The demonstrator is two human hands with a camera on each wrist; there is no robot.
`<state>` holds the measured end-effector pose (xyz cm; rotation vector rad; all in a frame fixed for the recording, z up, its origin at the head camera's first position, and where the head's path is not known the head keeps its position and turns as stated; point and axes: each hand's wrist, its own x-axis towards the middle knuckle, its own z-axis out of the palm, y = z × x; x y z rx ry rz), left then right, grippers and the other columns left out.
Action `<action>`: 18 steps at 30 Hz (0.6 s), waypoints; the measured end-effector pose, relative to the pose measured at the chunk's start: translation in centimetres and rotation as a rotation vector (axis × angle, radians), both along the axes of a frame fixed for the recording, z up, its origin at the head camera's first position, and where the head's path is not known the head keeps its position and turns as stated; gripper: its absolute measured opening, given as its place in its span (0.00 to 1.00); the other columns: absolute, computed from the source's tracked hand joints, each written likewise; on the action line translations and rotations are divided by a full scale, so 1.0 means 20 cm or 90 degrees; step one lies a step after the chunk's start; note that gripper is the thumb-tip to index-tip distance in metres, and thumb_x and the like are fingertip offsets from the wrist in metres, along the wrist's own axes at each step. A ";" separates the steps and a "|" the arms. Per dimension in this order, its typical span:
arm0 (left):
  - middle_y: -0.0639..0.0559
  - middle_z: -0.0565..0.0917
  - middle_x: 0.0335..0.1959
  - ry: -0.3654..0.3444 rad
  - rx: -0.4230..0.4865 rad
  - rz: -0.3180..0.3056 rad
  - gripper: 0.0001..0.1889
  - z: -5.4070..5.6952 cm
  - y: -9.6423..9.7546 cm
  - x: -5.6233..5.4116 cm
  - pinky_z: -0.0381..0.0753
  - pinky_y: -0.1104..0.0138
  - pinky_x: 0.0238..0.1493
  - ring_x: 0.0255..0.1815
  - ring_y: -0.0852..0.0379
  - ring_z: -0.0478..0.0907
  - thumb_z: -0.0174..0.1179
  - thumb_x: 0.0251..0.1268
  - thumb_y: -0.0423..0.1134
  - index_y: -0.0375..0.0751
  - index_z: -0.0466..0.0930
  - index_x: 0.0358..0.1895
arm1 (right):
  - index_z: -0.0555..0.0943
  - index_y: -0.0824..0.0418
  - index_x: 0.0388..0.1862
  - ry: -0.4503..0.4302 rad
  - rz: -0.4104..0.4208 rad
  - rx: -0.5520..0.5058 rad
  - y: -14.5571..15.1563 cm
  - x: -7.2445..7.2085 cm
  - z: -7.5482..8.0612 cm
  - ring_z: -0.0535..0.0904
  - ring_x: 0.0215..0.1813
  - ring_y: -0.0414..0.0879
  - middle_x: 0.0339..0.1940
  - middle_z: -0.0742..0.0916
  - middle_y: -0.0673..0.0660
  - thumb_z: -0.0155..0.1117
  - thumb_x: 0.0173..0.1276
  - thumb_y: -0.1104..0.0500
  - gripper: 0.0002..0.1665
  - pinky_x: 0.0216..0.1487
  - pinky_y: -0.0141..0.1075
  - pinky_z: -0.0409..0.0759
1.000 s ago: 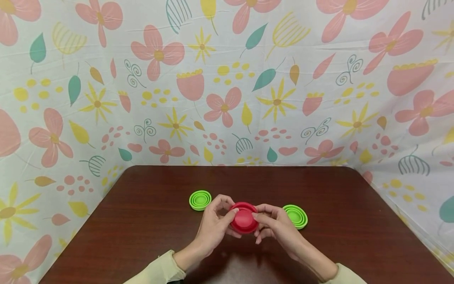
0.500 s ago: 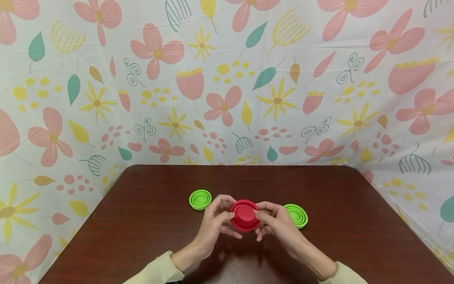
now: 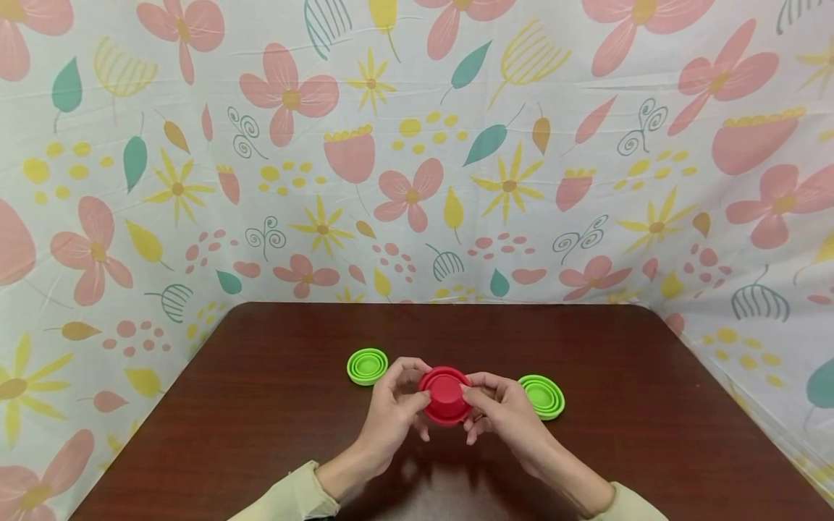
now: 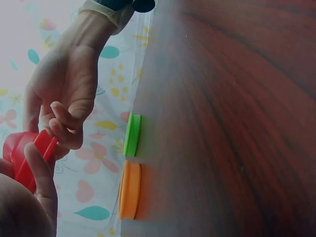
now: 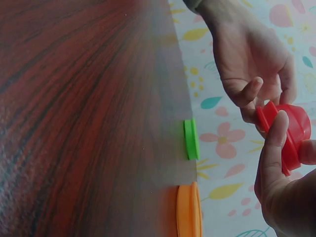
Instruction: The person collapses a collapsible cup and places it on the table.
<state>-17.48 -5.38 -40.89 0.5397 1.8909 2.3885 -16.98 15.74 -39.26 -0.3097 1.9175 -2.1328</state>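
Both hands hold a red collapsible silicone cup [image 3: 446,391] over the near middle of the table. Its wide rim rings a raised centre that faces the head camera. My left hand [image 3: 386,414] pinches the left side, thumb on the front and fingers behind. My right hand [image 3: 513,416] grips the right side likewise, its thumb at the raised centre. In the left wrist view the red cup [image 4: 30,157] shows a stepped side, bulging away from its rim. The right wrist view shows this red cup [image 5: 291,131] between the two hands.
Flattened green collapsible cups lie beyond the hands, one on the left [image 3: 367,367] and another on the right [image 3: 543,396]. An orange ringed piece [image 4: 130,190] appears in both wrist views, hidden in the head view. A flowered cloth [image 3: 417,145] hangs behind the brown table [image 3: 260,412].
The red cup first rose and tilted, then turned back to face the head camera and shifted slightly left. Its centre now looks more raised. The left hand's lower fingers have drawn in; the green cups stayed put.
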 end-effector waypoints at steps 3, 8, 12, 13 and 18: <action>0.38 0.78 0.49 0.005 -0.017 0.019 0.17 0.00 0.00 0.00 0.81 0.68 0.18 0.23 0.53 0.80 0.58 0.69 0.22 0.36 0.76 0.58 | 0.73 0.76 0.63 -0.018 0.015 -0.018 0.00 0.00 0.00 0.84 0.30 0.44 0.34 0.87 0.59 0.63 0.80 0.58 0.24 0.34 0.37 0.89; 0.38 0.79 0.49 0.011 -0.032 0.038 0.17 -0.01 0.01 -0.01 0.78 0.71 0.17 0.20 0.57 0.77 0.58 0.69 0.22 0.37 0.76 0.58 | 0.72 0.75 0.63 -0.034 0.036 -0.052 0.01 0.00 0.01 0.84 0.33 0.45 0.36 0.87 0.59 0.63 0.79 0.59 0.24 0.39 0.39 0.90; 0.38 0.79 0.49 0.002 -0.028 0.038 0.17 -0.01 0.01 -0.02 0.78 0.71 0.17 0.22 0.56 0.77 0.58 0.68 0.22 0.36 0.77 0.58 | 0.71 0.76 0.64 -0.031 0.040 -0.050 0.01 0.00 0.01 0.84 0.33 0.44 0.40 0.87 0.60 0.65 0.77 0.61 0.25 0.38 0.38 0.90; 0.39 0.79 0.49 -0.002 -0.025 0.037 0.17 -0.01 0.01 -0.02 0.78 0.71 0.17 0.22 0.55 0.77 0.59 0.68 0.23 0.36 0.77 0.58 | 0.71 0.76 0.64 -0.032 0.039 -0.048 0.01 0.00 0.01 0.84 0.33 0.44 0.41 0.87 0.60 0.65 0.77 0.61 0.25 0.38 0.38 0.90; 0.40 0.80 0.50 -0.014 -0.001 0.011 0.20 -0.01 0.00 -0.02 0.82 0.68 0.18 0.28 0.54 0.81 0.61 0.65 0.25 0.35 0.77 0.61 | 0.71 0.76 0.64 -0.033 0.026 -0.037 0.01 0.00 0.00 0.83 0.33 0.45 0.42 0.87 0.60 0.65 0.76 0.62 0.25 0.37 0.37 0.89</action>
